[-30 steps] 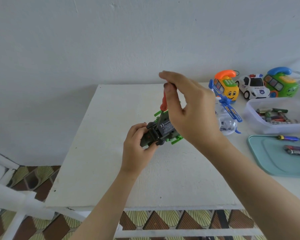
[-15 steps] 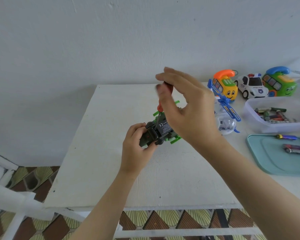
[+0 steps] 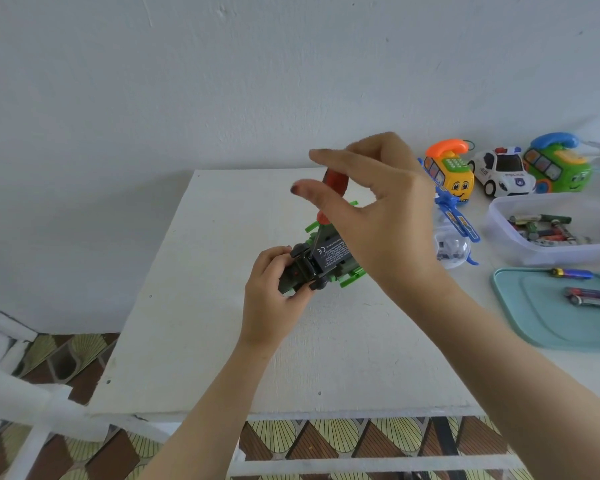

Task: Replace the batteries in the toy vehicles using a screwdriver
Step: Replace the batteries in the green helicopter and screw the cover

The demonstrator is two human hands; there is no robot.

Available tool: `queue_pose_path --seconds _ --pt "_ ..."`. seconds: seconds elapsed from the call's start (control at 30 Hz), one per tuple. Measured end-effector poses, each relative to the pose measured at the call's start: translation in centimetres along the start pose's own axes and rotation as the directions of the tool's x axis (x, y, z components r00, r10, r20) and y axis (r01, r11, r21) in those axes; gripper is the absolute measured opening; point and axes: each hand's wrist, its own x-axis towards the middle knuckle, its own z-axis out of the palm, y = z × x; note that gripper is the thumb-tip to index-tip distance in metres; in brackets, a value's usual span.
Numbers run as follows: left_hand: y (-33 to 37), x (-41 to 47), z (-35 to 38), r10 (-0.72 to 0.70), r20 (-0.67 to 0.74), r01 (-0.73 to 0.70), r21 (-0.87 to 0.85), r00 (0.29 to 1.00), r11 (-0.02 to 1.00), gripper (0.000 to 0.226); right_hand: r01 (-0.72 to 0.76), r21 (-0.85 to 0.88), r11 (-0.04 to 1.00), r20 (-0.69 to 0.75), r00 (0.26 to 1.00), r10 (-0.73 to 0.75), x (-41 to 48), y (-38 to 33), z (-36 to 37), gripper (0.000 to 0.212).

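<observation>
— Grip on the left side: your left hand (image 3: 271,292) curls round one end of the dark green plastic toy vehicle (image 3: 326,263) and holds it underside up at the middle of the white painted table (image 3: 205,341). I cannot tell whether the toy rests on the top or hangs just above it.

— Bright green plastic prongs stick out of the toy's sides. Its black bottom panel faces you, with a white CE mark on it. The small print beside the mark is too fine to read.

— The metal tip of the red-handled screwdriver (image 3: 336,183) stands on that panel near its left edge, with the shaft leaning up and to the right. Your right hand (image 3: 385,216) pinches the red handle between thumb and forefinger, and the other fingers are loosely bent above the toy.

— Past your right wrist lies a blue plastic toy aircraft with a clear dome (image 3: 459,220). Along the wall stand a yellow toy bus with a smiling face and an orange telephone handset (image 3: 451,174), a white toy police car (image 3: 503,173) lettered POLICE, and a green toy bus with a blue handset (image 3: 556,164).

— In front of those, a clear plastic tub (image 3: 496,232) holds loose batteries (image 3: 548,230), whose brands are blurred. Just in front of it a teal plastic lid (image 3: 541,317) lies flat. On it are a small blue-handled screwdriver (image 3: 574,273) and two more batteries side by side (image 3: 591,296).
</observation>
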Motion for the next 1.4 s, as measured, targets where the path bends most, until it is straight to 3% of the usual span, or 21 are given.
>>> queue_pose_path --seconds 0.13,0.3,0.5,0.6,0.7,0.9,1.03,1.13,1.3,1.4 --pt "0.0 0.0 0.0 -0.005 -0.004 0.005 -0.002 1.0 1.0 0.039 0.0 -0.013 1.0 -0.054 0.999 0.0 -0.4 0.3 0.1 0.021" --pt "0.0 0.0 0.0 -0.008 -0.001 0.008 0.008 1.0 1.0 0.04 0.03 0.042 0.999 0.126 0.991 -0.035 -0.6 0.3 -0.3 0.025" --pt "0.0 0.0 0.0 -0.004 -0.016 0.004 0.024 1.0 1.0 0.038 0.074 -0.002 0.997 -0.037 0.997 -0.074 -0.7 0.3 -0.2 0.024" --pt "-0.1 0.0 0.0 -0.01 -0.011 0.01 0.024 1.0 1.0 0.039 0.003 0.056 0.998 0.073 0.997 -0.007 -0.8 0.5 -0.3 0.026" --pt "-0.1 -0.2 0.0 -0.018 -0.013 0.019 0.032 1.0 0.999 0.04 0.022 0.073 0.997 0.201 0.979 -0.036 -1.0 0.5 -0.4 0.03" --pt "-0.1 -0.2 0.1 -0.037 -0.049 0.04 0.063 0.998 0.997 0.039 0.137 -0.025 0.99 -0.011 0.991 -0.137 -1.0 0.4 0.0 0.029" --pt "-0.1 -0.2 0.2 -0.057 -0.067 0.06 0.053 0.996 0.997 0.037 -0.013 0.053 0.999 0.09 0.996 0.008 -1.2 0.8 0.1 0.022" --pt "-0.2 -0.2 0.1 -0.055 -0.061 0.059 0.064 0.997 0.996 0.037 -0.001 0.032 1.0 0.153 0.988 -0.004 -1.1 0.7 0.0 0.027" --pt "0.1 -0.2 0.1 -0.034 -0.067 0.039 0.074 0.997 0.997 0.037 0.069 -0.049 0.996 -0.035 0.997 -0.07 -0.6 0.5 0.2 0.028" --pt "0.0 -0.2 0.2 -0.06 -0.069 0.064 0.061 0.996 0.996 0.036 0.079 -0.059 0.995 -0.047 0.996 -0.081 -0.5 0.7 0.3 0.027"
